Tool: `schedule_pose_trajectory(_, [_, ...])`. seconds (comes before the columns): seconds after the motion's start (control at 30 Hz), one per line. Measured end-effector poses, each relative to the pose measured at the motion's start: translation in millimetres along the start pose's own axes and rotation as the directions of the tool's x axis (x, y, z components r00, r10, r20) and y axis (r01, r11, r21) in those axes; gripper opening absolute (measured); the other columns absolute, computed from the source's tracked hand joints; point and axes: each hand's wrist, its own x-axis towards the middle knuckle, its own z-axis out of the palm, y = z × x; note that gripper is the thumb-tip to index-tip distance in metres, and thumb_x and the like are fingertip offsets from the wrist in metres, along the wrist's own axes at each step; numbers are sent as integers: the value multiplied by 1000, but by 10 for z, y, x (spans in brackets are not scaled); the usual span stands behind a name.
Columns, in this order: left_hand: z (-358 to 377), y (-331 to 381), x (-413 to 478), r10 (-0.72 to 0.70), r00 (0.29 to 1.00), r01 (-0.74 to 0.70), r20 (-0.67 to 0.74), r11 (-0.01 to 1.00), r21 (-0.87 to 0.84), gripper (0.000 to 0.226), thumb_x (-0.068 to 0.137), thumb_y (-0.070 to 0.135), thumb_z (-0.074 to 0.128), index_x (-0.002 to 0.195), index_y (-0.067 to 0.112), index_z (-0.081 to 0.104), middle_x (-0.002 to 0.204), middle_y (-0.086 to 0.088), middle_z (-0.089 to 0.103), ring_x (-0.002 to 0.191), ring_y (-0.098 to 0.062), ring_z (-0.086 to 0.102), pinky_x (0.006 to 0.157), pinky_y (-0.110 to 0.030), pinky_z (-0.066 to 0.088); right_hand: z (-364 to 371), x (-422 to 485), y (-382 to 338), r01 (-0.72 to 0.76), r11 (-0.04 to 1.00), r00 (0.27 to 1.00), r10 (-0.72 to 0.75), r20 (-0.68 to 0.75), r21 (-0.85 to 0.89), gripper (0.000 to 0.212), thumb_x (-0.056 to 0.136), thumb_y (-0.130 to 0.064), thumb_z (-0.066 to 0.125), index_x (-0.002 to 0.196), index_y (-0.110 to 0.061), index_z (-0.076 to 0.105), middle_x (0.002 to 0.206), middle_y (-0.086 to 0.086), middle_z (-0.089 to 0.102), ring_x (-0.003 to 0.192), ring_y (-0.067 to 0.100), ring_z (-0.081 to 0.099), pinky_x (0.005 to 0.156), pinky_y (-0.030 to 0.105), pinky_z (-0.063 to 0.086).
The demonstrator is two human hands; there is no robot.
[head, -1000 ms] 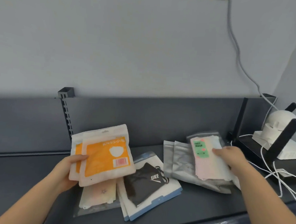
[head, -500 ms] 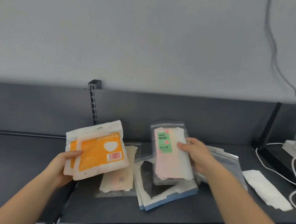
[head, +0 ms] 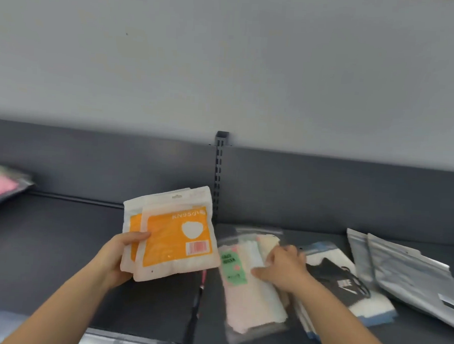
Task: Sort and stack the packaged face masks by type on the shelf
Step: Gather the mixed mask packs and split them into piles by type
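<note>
Sorting seems midway: the left hand grips 2 orange packs, the right hand clasps a pink pack, while the black pack and silver packs lie unstacked.

Left hand gripping (thumb on top), right hand palm-down, curled

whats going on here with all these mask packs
A person is sorting packaged face masks on a dark shelf. The left hand holds two orange KN95 packs up off the shelf. The right hand is on a clear pack of pastel masks lying on the shelf; whether it grips it is unclear. A black mask pack and silver pouches lie further right.
</note>
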Motion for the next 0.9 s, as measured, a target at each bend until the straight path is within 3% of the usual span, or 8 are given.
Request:
schedule_pose_trajectory(0.07, [-216,150,48,-5,1000,5,13,1000,22,49,76,12,67,125,12,59,112,-18,73,97,-42,71,80,-55,55,78,64,-81,-130,991,991,130,24,-13,64,74,-59,63,123,-20,51,131,10,43,125,34,36,100,38,36])
schedule_pose_trajectory(0.17, [-573,359,120,2,1000,-3,14,998,70,53,75,12,69,127,13,57,113,-18,73,101,-43,69,79,-56,56,109,170,-124,-257,965,965,259,48,-44,74,52,-65,61,115,-27,50,128,7,52,123,34,42,99,47,39])
schedule_pose_trajectory(0.33, [-1081,551,158,-28,999,25,32,995,100,52,74,13,69,125,14,58,110,-17,74,100,-43,69,76,-54,57,190,385,-21,-392,920,920,392,24,-11,68,35,-68,61,92,-32,50,114,0,58,114,31,48,98,52,37])
schedule_pose_trajectory(0.43, [-1257,619,176,-41,999,37,29,994,101,46,76,11,68,122,14,58,109,-18,74,101,-43,68,78,-55,55,160,236,-162,-407,906,907,416,-70,115,43,52,-52,70,83,-32,49,106,2,56,108,32,45,96,48,38])
schedule_pose_trajectory(0.53, [-1360,689,171,-37,999,34,27,994,104,37,82,9,65,118,15,58,110,-17,73,100,-42,68,76,-54,55,124,47,-343,-319,912,913,368,-175,256,31,71,-28,72,85,-27,44,100,8,56,92,30,50,81,41,44])
schedule_pose_trajectory(0.6, [-1433,731,154,-30,999,26,38,994,102,42,79,10,67,119,15,58,108,-17,74,100,-42,68,76,-55,56,108,2,-436,-201,915,932,289,-220,348,29,78,-12,71,90,-15,45,94,14,60,77,26,53,67,38,41])
schedule_pose_trajectory(0.7, [-1538,767,91,-11,999,8,37,994,106,45,79,11,68,123,15,58,109,-16,74,101,-42,69,78,-55,56,54,-16,-549,-96,900,934,229,-274,425,29,84,-10,71,97,-10,45,93,12,59,74,23,52,62,36,38])
schedule_pose_trajectory(0.9, [-1678,825,-153,15,1000,-16,4,995,94,43,81,11,68,123,14,57,106,-16,75,93,-39,73,73,-52,58,-166,-118,-907,159,643,907,205,-369,749,31,89,-9,69,111,-11,47,98,3,56,77,20,58,59,33,44])
